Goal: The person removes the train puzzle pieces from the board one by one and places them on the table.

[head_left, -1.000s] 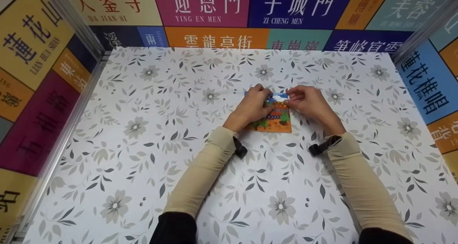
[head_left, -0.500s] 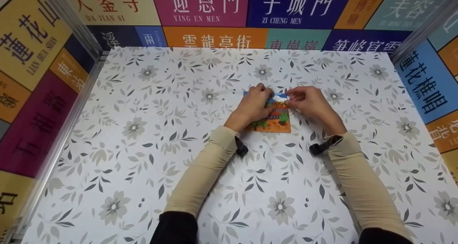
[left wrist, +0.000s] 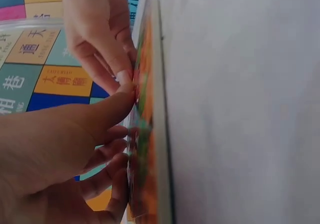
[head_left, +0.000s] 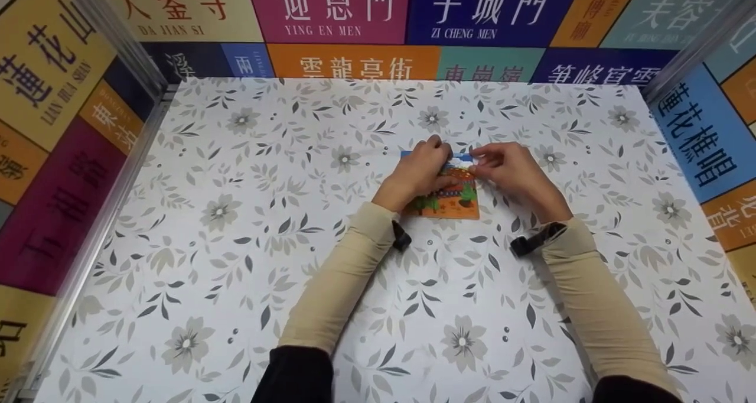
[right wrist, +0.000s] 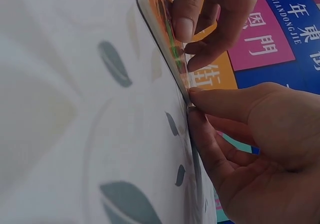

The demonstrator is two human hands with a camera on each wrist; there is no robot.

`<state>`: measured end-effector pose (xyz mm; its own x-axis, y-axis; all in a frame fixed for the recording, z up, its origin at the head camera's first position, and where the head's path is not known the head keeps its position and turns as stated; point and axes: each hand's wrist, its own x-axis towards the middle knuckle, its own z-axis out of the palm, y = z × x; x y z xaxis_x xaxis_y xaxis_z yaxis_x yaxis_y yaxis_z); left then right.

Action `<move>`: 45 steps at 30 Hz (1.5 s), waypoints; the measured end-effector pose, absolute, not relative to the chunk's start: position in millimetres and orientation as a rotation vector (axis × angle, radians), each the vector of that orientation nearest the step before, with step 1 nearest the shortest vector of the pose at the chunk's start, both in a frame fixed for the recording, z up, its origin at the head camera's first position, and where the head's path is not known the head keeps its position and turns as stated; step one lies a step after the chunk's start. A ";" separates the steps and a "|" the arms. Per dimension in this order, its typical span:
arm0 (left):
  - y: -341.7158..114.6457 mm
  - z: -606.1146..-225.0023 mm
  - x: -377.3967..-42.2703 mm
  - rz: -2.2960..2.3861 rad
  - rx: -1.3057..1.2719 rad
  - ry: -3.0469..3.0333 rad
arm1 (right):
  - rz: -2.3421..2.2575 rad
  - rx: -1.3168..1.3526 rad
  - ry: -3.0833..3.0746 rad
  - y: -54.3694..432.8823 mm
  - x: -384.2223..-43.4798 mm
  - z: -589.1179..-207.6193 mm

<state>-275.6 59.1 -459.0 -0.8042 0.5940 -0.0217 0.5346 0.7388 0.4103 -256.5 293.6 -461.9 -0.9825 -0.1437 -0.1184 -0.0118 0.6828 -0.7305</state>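
A small square picture board (head_left: 463, 205) with an orange, green and blue printed scene lies flat on the patterned table. Its face looks glossy in the left wrist view, and its pale edge shows some thickness. My left hand (head_left: 420, 169) rests over the board's left part, thumb and fingertips touching the face and hiding much of the picture. At the upper right edge, my right hand (head_left: 505, 163) pinches the board's rim between thumb and forefinger. The right wrist view shows this right hand (right wrist: 270, 134) at the board's edge, the left fingers close by on the face.
A white tablecloth (head_left: 224, 279) with grey flowers and leaves covers the table. Colourful panels with large characters (head_left: 348, 7) stand behind it and along both sides. Metal frame rails (head_left: 127, 172) run beside the table's side edges.
My left hand has shifted slightly to the right, its thumb reaching farther across the picture. My right hand stays at the upper right edge, and the board lies almost where it was.
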 end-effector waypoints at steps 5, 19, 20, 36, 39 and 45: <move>56.5 -454.3 -287.9 0.681 0.870 2.657 | -1.207 -0.132 2.716 293.2 -257.3 -465.9; 57.5 -459.3 -290.8 0.859 0.881 2.667 | -1.177 -0.204 2.739 297.9 -259.3 -465.9; 57.4 -460.7 -290.2 0.871 0.892 2.675 | -1.177 -0.202 2.737 297.9 -259.2 -466.1; 54.1 -468.5 -289.5 0.954 0.960 2.722 | -1.211 -0.167 2.693 295.6 -256.9 -463.2; 53.2 -469.2 -290.4 0.979 0.971 2.715 | -1.204 -0.174 2.701 295.9 -257.1 -463.5; 52.5 -471.5 -291.2 0.963 1.000 2.724 | -1.219 -0.180 2.695 296.4 -259.3 -466.7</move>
<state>-291.2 52.5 -471.5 -0.7828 0.6083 0.1313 0.5556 0.5881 0.5877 -259.3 296.4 -466.7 -0.9769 -0.1824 -0.1112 -0.0369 0.6569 -0.7531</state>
